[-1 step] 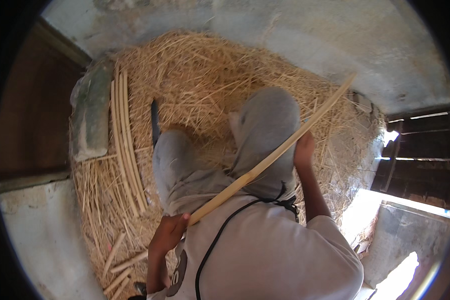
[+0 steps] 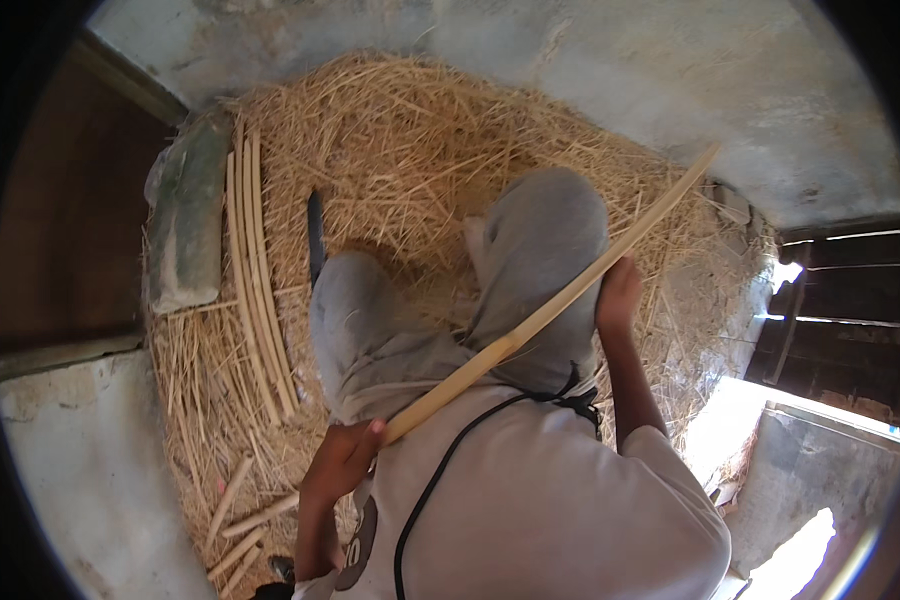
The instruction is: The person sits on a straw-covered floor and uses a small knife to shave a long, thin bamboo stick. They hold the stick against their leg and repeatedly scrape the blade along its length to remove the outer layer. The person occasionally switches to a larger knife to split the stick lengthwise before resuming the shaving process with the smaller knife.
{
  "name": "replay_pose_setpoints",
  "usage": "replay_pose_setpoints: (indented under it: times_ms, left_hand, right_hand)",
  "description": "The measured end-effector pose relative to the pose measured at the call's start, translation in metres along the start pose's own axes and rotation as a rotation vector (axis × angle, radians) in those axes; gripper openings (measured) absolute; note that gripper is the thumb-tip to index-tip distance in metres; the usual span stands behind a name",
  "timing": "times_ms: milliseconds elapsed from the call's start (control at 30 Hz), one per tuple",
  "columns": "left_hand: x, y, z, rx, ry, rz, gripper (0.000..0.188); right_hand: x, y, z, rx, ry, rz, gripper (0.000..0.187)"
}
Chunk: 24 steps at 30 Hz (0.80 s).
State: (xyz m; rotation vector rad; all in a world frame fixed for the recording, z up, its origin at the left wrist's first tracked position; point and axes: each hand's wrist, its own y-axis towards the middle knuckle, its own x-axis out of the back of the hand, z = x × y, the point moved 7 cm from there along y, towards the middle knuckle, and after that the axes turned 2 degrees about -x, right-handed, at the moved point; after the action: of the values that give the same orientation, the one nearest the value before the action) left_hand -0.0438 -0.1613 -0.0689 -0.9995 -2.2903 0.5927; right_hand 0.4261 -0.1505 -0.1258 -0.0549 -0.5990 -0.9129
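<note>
A long pale bamboo strip (image 2: 455,378) with a node near its middle slants across my lap, from my waist on the left up toward the wall on the right. My left hand (image 2: 345,458) grips its lower end, thumb along the top. Farther up, my right hand (image 2: 620,292) is closed at the strip's right edge, next to my right knee; its fingertips are partly hidden. Beside my left knee, a dark flat blade (image 2: 316,235) lies on the straw, its near end out of sight behind the knee.
Several long bamboo strips (image 2: 253,260) lie side by side at left, next to a grey-green stone slab (image 2: 185,225). Short cut pieces (image 2: 235,548) are at lower left. Straw (image 2: 390,130) covers the floor up to the wall (image 2: 650,70). Dark wooden boards (image 2: 835,305) stand at right.
The whole view has shifted slightly. Both hands keep their hold on the bamboo strip, and nothing else has visibly moved.
</note>
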Motion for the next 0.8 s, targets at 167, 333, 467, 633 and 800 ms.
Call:
replay_pose_setpoints:
  times_ms: [167, 333, 467, 633, 800]
  left_hand:
    - [-0.012, 0.056, -0.067, -0.233, 0.065, -0.009, 0.049]
    - [-0.031, 0.116, -0.123, -0.32, 0.071, -0.006, 0.048]
    - [-0.045, 0.134, -0.137, -0.335, 0.016, 0.016, 0.045]
    - [-0.048, 0.137, -0.14, -0.405, -0.026, 0.059, 0.049]
    - [-0.048, 0.132, -0.136, -0.356, 0.004, 0.071, 0.047]
  right_hand:
    - [0.018, -0.035, 0.041, 0.01, 0.142, 0.064, 0.052]
    - [0.002, -0.047, 0.106, 0.334, -0.233, 0.527, 0.039]
    - [0.002, -0.043, 0.113, 0.308, -0.312, 0.625, 0.036]
    - [0.002, -0.044, 0.113, 0.316, -0.328, 0.642, 0.035]
    - [-0.001, -0.049, 0.115, 0.344, -0.337, 0.577, 0.035]
